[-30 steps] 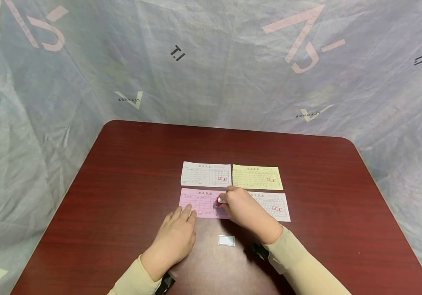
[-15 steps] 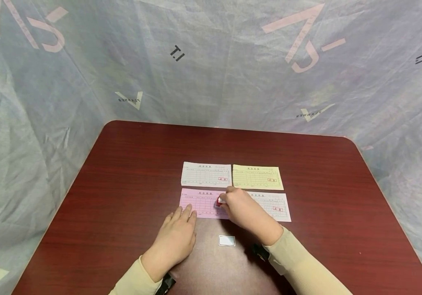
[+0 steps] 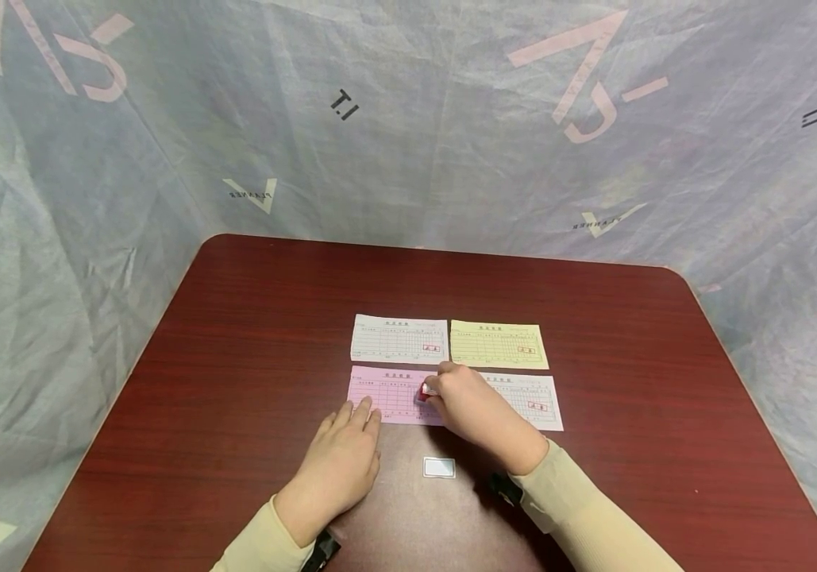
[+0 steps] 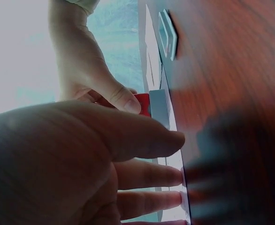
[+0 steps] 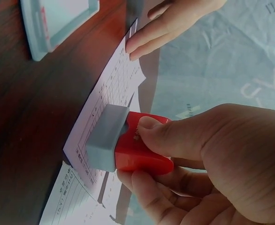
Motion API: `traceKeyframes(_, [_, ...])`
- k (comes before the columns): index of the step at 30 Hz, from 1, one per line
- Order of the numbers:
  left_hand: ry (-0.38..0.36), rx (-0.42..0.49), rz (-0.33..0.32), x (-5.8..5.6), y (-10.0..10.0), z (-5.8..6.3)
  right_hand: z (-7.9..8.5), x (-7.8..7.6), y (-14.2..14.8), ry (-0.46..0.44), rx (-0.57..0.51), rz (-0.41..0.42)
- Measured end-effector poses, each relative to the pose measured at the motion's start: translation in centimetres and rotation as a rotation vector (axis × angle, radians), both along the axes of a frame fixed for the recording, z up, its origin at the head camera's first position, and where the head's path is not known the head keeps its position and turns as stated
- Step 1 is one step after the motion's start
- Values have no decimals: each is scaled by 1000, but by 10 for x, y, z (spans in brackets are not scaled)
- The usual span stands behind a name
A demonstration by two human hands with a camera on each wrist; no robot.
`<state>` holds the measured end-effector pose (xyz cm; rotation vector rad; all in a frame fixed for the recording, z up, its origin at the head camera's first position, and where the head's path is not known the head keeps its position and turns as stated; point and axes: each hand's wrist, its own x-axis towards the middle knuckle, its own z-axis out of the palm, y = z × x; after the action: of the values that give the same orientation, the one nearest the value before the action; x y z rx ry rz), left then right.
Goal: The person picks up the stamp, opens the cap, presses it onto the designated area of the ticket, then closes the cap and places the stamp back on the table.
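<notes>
My right hand (image 3: 478,407) pinches a rubber stamp (image 5: 140,147) with a red body and a grey base. Its base stands on the right part of the pink form (image 3: 385,388), as the right wrist view shows. The stamp's printing face is hidden. Straight fingers of my left hand (image 3: 340,459) rest on the form's lower left edge. A shallow rectangular cap (image 3: 439,467), pale inside, lies on the table below the form. To the right, partly behind my right hand, is a white form (image 3: 522,391) bearing a red stamped mark.
Behind lie another white form (image 3: 395,337) and a yellow form (image 3: 497,342), each with a red stamped mark at lower right. The dark red-brown tabletop (image 3: 251,318) has rounded far corners. Grey printed cloth (image 3: 408,159) hangs around its back and sides.
</notes>
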<state>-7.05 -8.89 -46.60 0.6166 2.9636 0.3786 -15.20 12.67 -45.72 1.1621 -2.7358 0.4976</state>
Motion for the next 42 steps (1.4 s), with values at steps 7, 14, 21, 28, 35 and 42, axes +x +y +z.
traceKeyframes(7, [7, -1, 0, 1, 0, 1, -3, 0, 1, 8, -8, 5])
traceKeyframes(14, [7, -10, -1, 1, 0, 0, -2, 0, 1, 8, -17, 15])
traceKeyframes(21, [5, -13, -3, 1, 0, 0, -1, 0, 2, -2, -22, 14])
traceKeyframes(28, [5, -21, -9, 1, 0, 0, -1, 1, 3, 6, -37, 23])
traceKeyframes(35, [16, -19, -10, 1, 0, -1, -2, 1, 2, 14, -43, 20])
traceKeyframes(42, [4, -9, -3, 1, 0, 0, -1, 1, 2, 19, -42, 19])
